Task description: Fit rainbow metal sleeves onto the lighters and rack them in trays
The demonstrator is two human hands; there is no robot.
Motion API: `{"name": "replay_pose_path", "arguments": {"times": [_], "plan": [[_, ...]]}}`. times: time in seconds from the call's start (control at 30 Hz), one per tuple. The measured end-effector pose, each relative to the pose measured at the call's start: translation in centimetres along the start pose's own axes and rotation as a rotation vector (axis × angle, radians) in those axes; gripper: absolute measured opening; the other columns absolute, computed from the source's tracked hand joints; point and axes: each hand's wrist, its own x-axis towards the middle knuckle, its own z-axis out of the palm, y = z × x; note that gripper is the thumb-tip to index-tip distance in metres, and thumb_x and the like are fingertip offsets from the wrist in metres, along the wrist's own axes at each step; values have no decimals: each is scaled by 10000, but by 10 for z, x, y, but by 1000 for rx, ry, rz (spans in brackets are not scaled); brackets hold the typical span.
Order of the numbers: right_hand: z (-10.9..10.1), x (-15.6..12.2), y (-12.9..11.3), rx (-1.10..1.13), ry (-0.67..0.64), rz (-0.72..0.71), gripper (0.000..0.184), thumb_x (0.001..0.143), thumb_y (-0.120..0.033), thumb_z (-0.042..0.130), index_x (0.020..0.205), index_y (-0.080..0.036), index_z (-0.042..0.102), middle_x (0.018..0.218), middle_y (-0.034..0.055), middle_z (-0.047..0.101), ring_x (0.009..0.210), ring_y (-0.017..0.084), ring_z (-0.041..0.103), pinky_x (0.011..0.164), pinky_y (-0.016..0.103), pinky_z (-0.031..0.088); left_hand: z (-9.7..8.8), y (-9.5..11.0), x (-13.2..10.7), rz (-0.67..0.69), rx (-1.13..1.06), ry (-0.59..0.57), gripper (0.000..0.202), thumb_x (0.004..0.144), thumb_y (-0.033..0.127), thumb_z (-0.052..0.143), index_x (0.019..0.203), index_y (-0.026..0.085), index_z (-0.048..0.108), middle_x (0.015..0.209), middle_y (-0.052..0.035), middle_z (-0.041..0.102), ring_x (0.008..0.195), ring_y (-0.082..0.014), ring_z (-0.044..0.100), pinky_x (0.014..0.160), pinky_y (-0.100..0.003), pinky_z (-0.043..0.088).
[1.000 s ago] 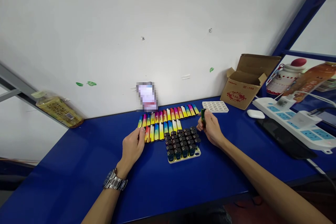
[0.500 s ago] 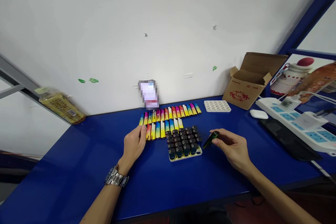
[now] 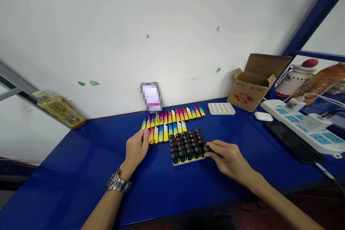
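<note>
Dark lighter (image 3: 206, 148) pinched in the fingers (image 3: 213, 150) of the right hand (image 3: 229, 158), held at the right front corner of the tray (image 3: 188, 160), touching or just beside the outer lighters there; exact contact too small to tell. Tray is pale, sits on the blue worktop (image 3: 81, 172), packed with upright dark-capped lighters (image 3: 187, 144) in rows. Right hand low on the worktop, just right of the tray, fingers closed on the lighter.

Left hand (image 3: 136, 150) rests at the left end of the front row of colourful lighters (image 3: 165, 133), fingertips curled against the end one; cannot tell if it grips it. Metal wristwatch (image 3: 118, 184) on that wrist. Back row of colourful lighters (image 3: 174, 116) lies flat just behind, near the wall.

Right of the rows: empty white tray (image 3: 221, 108), open cardboard box (image 3: 254, 82) behind it, white earbud case (image 3: 263, 116), black slab (image 3: 293, 141), white power strip (image 3: 304, 124). Far left, a bottle (image 3: 60, 109) on its side against the wall. Blurred card (image 3: 151, 97) leans on the wall behind the lighters.
</note>
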Motion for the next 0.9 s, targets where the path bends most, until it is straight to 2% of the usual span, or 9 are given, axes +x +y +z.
{"name": "replay_pose_path", "arguments": {"times": [0.1, 0.27, 0.37, 0.43, 0.5, 0.57, 0.63, 0.77, 0.9], "plan": [[-1, 1, -3, -63, -71, 9, 267, 953, -306, 460, 869, -158, 666, 726, 76, 676, 571, 143, 621, 513, 235, 473, 0, 0, 0, 17, 0, 10, 396, 924, 357, 327, 640, 166, 526, 495, 23, 449, 447, -100, 414, 486, -232, 278], [-13, 0, 9, -32, -173, 135, 381, 861, -529, 539, 758, -181, 654, 665, 35, 654, 554, 143, 595, 487, 230, 454, -1, 1, -1, 11, -37, -11, 387, 935, 366, 326, 677, 170, 538, 513, 22, 464, 463, -106, 426, 496, -238, 294], [-19, 9, 35, -115, -106, 266, 365, 939, -455, 427, 844, -190, 659, 794, 58, 693, 700, 177, 643, 626, 264, 501, -2, 7, -2, -19, -121, -50, 353, 939, 388, 345, 776, 173, 572, 585, 6, 540, 530, -123, 498, 528, -239, 351], [-20, 21, 61, -270, -35, 308, 329, 946, -395, 405, 936, -180, 653, 882, 88, 690, 815, 215, 643, 737, 313, 507, -4, 16, -3, -27, -209, -89, 319, 937, 406, 368, 892, 174, 582, 713, -21, 614, 643, -143, 572, 596, -247, 422], [-21, 34, 87, -461, -58, 292, 313, 937, -333, 399, 1057, -163, 633, 1058, 136, 661, 1018, 268, 593, 867, 376, 472, -7, 28, -5, 12, -269, -143, 314, 932, 421, 389, 1017, 175, 565, 895, -62, 644, 800, -171, 612, 717, -283, 479], [-21, 44, 108, -650, -118, 302, 343, 923, -288, 419, 1186, -139, 582, 1245, 175, 576, 1149, 308, 513, 933, 426, 427, -13, 42, -10, 95, -267, -245, 361, 927, 441, 407, 1165, 195, 519, 1107, -99, 602, 992, -208, 592, 850, -343, 487], [-21, 48, 118, -778, -214, 333, 348, 916, -275, 441, 1218, -148, 561, 1290, 177, 545, 1159, 324, 496, 909, 441, 427, -18, 56, -15, 163, -213, -360, 477, 906, 484, 443, 1319, 247, 424, 1332, -113, 475, 1198, -259, 494, 964, -416, 451], [-25, 34, 103, -897, -323, 356, 280, 920, -296, 441, 1097, -155, 606, 1127, 186, 605, 982, 320, 568, 765, 422, 449, -22, 78, -19, 259, -67, -478, 789, 785, 642, 537, 1448, 324, 250, 1505, -111, 269, 1337, -375, 320, 1021, -579, 370], [-45, 0, 68, -771, -416, 279, 227, 912, -308, 456, 1004, -183, 622, 990, 149, 615, 834, 285, 598, 662, 379, 453, -16, 92, -12, 317, -9, -544, 927, 715, 734, 533, 1478, 345, 180, 1527, -126, 227, 1345, -433, 274, 1002, -644, 340]]}}
